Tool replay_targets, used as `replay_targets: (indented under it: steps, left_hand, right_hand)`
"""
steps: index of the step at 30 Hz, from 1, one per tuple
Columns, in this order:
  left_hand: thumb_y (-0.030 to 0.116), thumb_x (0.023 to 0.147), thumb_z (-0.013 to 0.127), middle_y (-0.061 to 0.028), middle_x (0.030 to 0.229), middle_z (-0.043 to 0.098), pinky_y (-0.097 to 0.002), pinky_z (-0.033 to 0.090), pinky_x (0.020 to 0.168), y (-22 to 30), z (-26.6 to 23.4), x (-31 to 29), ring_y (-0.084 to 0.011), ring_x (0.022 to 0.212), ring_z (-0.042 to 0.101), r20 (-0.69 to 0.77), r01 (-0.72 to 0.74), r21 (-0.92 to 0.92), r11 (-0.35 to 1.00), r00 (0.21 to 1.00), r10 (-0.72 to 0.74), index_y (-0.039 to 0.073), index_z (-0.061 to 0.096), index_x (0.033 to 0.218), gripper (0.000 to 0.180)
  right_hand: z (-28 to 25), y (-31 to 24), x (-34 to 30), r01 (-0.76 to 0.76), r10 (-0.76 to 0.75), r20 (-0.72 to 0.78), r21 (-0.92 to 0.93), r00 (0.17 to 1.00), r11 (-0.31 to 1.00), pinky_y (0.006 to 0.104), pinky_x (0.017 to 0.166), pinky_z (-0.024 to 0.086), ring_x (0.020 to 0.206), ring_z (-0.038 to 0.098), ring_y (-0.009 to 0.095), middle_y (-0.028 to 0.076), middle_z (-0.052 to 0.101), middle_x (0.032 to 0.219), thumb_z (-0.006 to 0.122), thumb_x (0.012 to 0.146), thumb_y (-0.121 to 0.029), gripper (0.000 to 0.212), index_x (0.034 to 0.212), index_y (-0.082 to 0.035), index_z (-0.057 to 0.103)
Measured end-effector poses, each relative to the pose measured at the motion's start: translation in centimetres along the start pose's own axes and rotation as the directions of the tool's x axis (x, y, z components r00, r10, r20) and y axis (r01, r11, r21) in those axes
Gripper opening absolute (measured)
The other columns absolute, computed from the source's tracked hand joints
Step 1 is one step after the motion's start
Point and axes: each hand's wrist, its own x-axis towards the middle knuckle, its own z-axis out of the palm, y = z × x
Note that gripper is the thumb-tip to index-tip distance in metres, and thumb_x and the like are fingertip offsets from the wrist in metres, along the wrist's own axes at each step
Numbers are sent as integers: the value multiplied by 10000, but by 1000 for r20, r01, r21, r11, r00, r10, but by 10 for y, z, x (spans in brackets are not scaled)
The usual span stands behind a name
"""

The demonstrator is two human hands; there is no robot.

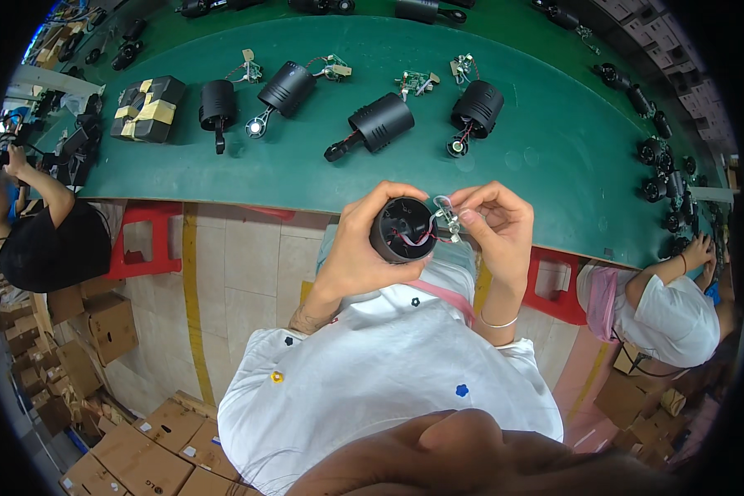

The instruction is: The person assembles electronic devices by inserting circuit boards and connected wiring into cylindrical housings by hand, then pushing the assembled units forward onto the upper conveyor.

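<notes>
My left hand (357, 250) is wrapped round a black cylindrical housing (391, 246), its open end facing up toward me. Red and pale wires (424, 240) run out of the housing to a small circuit board (450, 218). Thumb and fingers of my right hand (499, 225) pinch that board just beside the housing's rim. Both hands are in front of my body, near the front edge of the green table (306, 178). What lies deep inside the housing is too dark to make out.
Across the table lie more black housings (382, 121) with boards on wires. A taped black bundle (148, 109) sits at the left. Co-workers sit on both sides, near red stools (147, 240). Cardboard boxes (132, 459) stand on the floor behind, and further black parts (655, 154) line the right.
</notes>
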Motion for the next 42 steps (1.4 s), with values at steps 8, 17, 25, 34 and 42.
replay_targets:
  steps: [8, 17, 25, 34, 42]
  left_hand:
    - [37, 555, 770, -46, 906, 662, -256, 491, 736, -2, 2, 0, -158, 748, 611, -23, -22, -4, 1000, 1000, 22, 49, 599, 1069, 542]
    - [40, 563, 780, -50, 928, 657, -261, 494, 757, -2, 0, -2, -156, 771, 615, -19, 11, -33, 999, 1000, -12, 45, 595, 1086, 555]
    - [26, 579, 777, -56, 976, 641, -266, 487, 794, -6, -3, -1, -155, 808, 608, -55, 54, -137, 989, 997, -62, 43, 584, 1111, 566]
    - [17, 581, 780, -53, 984, 638, -268, 484, 800, -9, -6, -1, -147, 811, 605, 19, 114, -151, 982, 993, -112, 42, 578, 1118, 574]
    - [26, 571, 792, -43, 971, 649, -276, 483, 803, -10, -5, 0, -149, 813, 615, 138, 182, -63, 981, 975, -172, 44, 567, 1123, 597]
  right_hand:
    - [2, 6, 0, -43, 43, -10, 40, 999, 998, 230, 742, 519, 758, 606, 134, 138, 697, 908, 684, 783, 78, 123, 870, 12, 627]
    - [-1, 11, -2, 19, -18, 31, -18, 999, 1000, 226, 732, 509, 760, 615, 136, 104, 698, 896, 680, 779, 83, 199, 967, 18, 686]
    - [8, -1, -2, 124, -124, 13, -217, 992, 968, 226, 692, 492, 741, 609, 140, 82, 701, 891, 684, 750, 88, 232, 966, 7, 713]
    - [-4, -6, 0, 306, -259, 165, -428, 951, 850, 245, 631, 453, 690, 562, 142, 74, 669, 837, 686, 738, 77, 229, 953, 0, 705]
    - [-1, -29, 6, 430, -271, 338, -619, 901, 657, 284, 555, 377, 593, 441, 173, 52, 547, 707, 655, 790, 21, 43, 783, -6, 622]
